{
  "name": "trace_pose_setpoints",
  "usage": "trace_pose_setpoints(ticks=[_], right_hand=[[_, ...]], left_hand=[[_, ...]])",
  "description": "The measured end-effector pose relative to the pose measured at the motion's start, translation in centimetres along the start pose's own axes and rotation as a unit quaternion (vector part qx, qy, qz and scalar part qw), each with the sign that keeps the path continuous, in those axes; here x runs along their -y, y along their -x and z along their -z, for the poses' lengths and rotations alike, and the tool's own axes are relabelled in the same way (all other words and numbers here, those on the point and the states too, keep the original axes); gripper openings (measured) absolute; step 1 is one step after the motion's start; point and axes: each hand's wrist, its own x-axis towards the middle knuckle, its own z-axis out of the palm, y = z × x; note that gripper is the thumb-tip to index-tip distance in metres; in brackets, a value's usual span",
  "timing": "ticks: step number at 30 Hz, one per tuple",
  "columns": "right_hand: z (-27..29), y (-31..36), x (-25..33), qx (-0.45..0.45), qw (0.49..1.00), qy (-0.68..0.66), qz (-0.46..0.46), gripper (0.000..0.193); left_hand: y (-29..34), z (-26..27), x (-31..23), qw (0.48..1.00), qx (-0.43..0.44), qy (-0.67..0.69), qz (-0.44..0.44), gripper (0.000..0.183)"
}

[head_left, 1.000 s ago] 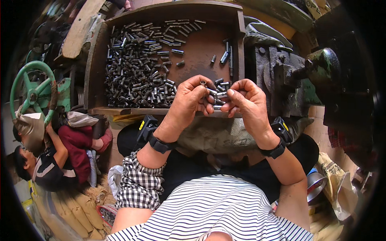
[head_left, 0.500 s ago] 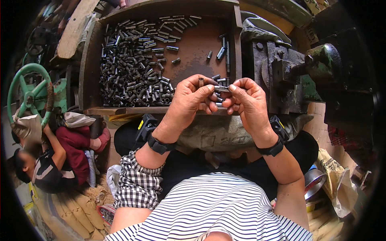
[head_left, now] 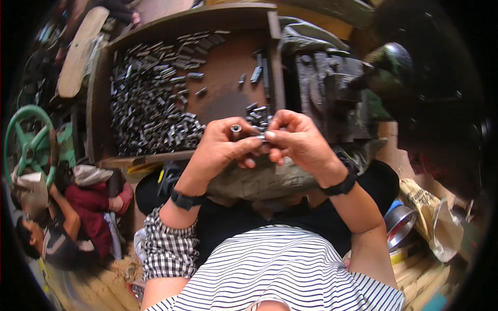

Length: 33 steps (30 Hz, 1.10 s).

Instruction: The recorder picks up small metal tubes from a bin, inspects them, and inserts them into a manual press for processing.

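Note:
My left hand [head_left: 220, 145] is closed, thumb pressed to its fingers, at the front edge of a shallow tray. Tucked between its fingers is a short metal tube [head_left: 236, 128] with its hollow end up. My right hand [head_left: 298, 144] meets it, thumb and fingertips pinched. Both sets of fingertips grip one small shiny metal piece [head_left: 261, 137], mostly covered and blurred; it looks like another short tube. Just beyond the hands lies a small group of metal tubes [head_left: 258, 113]. A dense heap of similar tubes [head_left: 150, 109] fills the tray's left part.
The brown tray [head_left: 275, 57] has raised walls. To its right stands a dark, greasy machine [head_left: 332, 88]. A green handwheel [head_left: 31, 140] is at far left, with another person [head_left: 62, 228] sitting below it. A metal bowl [head_left: 400, 227] and paper sack [head_left: 433, 223] lie at right.
The whole view has shifted, with the tray and machine now farther left and a little lower. My hands stay together on the small piece, and the picture is more blurred.

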Motion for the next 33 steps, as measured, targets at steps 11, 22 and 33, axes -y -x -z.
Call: trace_pose_setpoints(ticks=[11, 22, 33], right_hand=[[-2.8, 9.7, 3.7, -0.201, 0.726, 0.581, 0.308, 0.024], [8.6, 24.8, 10.8, -0.661, 0.532, 0.277, 0.450, 0.038], [5.6, 26.8, 17.0, -0.510, 0.544, 0.457, 0.484, 0.052]], left_hand=[[-1.4, -3.3, 0.0, 0.994, 0.025, 0.099, -0.039, 0.019], [-10.4, -7.3, -1.2, 0.992, 0.004, 0.030, -0.122, 0.021], [-14.0, -7.7, -1.3, 0.993, -0.038, 0.039, -0.104, 0.018]])
